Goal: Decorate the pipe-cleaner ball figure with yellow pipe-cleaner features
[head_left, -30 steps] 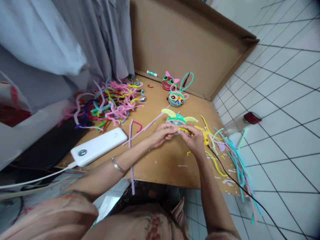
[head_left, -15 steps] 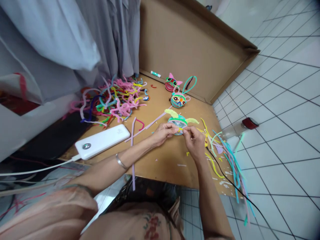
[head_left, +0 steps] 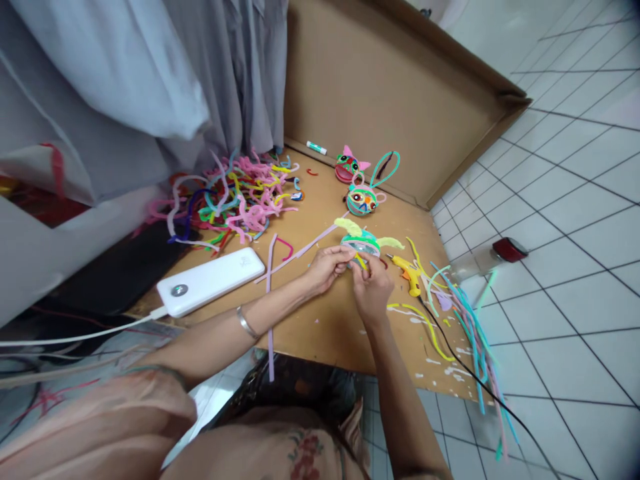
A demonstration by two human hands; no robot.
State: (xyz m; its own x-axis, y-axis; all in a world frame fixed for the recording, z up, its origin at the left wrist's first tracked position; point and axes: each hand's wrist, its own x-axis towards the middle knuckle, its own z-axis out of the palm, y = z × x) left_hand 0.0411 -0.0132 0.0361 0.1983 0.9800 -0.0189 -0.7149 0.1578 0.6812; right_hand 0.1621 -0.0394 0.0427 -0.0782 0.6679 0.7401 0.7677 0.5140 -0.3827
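A small round pipe-cleaner figure (head_left: pixel 364 241) with green body and two yellow-green ears lies on the cardboard sheet (head_left: pixel 330 320). My left hand (head_left: pixel 327 265) grips its left side with the fingertips. My right hand (head_left: pixel 371 287) pinches a short yellow pipe-cleaner piece (head_left: pixel 361 260) against the figure's front. A silver bangle sits on my left wrist. Both hands meet at the figure, close together.
Two finished pipe-cleaner figures (head_left: pixel 363 199) stand behind. A tangled pile of pipe cleaners (head_left: pixel 235 200) lies left, a white power bank (head_left: pixel 211 281) with cable nearer me. A yellow glue gun (head_left: pixel 407 271) and loose strands (head_left: pixel 465 313) lie right. A cardboard wall (head_left: pixel 390 100) rises behind; tiled floor right.
My right hand has shifted left onto the figure's front, uncovering the yellow glue gun. The left hand keeps its hold. The camera view has drifted slightly.
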